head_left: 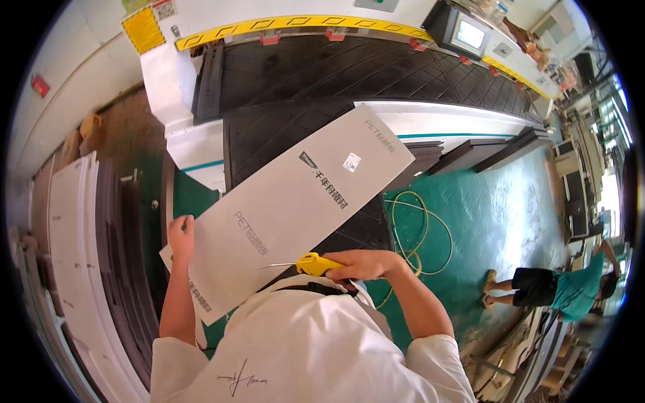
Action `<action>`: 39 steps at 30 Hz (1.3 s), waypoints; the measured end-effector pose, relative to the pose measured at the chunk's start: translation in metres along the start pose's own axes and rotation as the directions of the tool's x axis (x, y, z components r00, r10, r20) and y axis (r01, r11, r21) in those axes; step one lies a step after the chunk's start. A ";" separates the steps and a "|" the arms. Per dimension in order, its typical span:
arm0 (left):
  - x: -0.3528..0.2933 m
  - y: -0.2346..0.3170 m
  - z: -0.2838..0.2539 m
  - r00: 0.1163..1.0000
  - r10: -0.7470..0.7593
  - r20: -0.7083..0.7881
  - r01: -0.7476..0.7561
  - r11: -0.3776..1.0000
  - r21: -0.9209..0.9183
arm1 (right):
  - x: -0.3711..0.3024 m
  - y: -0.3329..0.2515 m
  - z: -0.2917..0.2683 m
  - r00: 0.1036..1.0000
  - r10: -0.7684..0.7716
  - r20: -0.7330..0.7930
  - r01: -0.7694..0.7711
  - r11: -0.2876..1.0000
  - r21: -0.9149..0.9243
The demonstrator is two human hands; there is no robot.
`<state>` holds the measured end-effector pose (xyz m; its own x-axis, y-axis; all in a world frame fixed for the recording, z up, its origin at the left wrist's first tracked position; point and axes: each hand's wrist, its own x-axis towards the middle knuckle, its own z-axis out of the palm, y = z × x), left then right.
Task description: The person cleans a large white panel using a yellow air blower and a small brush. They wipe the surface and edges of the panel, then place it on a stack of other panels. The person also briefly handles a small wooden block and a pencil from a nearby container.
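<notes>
A long, light grey board (275, 181) with dark print and a small white label lies slanted in front of me, its far part over the machine's dark bed. My left hand (181, 238) is closed on the board's left edge, near its close end; the fingertips are partly hidden. In my right hand (363, 264) is a yellow air blow gun (312, 264). Its thin metal nozzle points left, just above the board's near edge. The fingers of that hand wrap round the handle.
A white machine with a yellow striped guard (302, 23) and a screen (469, 33) stands ahead. Boards (80, 235) lean at the left. A yellow hose (428, 221) coils on the green floor (490, 215). Another person (571, 289) stands at the right. Dark panels (463, 154) lie beside the machine.
</notes>
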<state>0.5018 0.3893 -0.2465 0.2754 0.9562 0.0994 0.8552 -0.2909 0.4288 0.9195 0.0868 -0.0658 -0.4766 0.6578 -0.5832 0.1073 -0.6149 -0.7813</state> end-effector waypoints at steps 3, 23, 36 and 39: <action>-0.039 -0.016 0.003 0.981 -0.008 -0.194 0.026 0.996 0.090 | 0.000 0.007 -0.032 1.000 -0.023 -0.012 0.021 0.989 -0.143; -0.162 -0.065 -0.038 0.409 -0.830 0.380 0.885 0.259 -0.387 | 0.010 0.127 -0.409 0.259 0.046 -0.965 -0.146 0.989 0.008; -0.009 0.068 -0.049 0.770 -0.549 0.325 0.638 0.654 -0.407 | -0.180 0.291 -0.305 -0.086 0.554 -0.828 0.334 0.799 0.500; 0.079 0.126 -0.012 0.906 -0.191 0.379 0.400 0.684 -0.610 | -0.244 0.433 -0.245 -0.260 0.737 -0.623 0.659 0.607 0.444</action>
<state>0.6256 0.4288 -0.1740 0.2524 0.9088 -0.3321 0.4276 0.2031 0.8808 1.2963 -0.2331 -0.3159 0.7469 -0.3531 -0.5634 -0.6363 -0.1335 -0.7598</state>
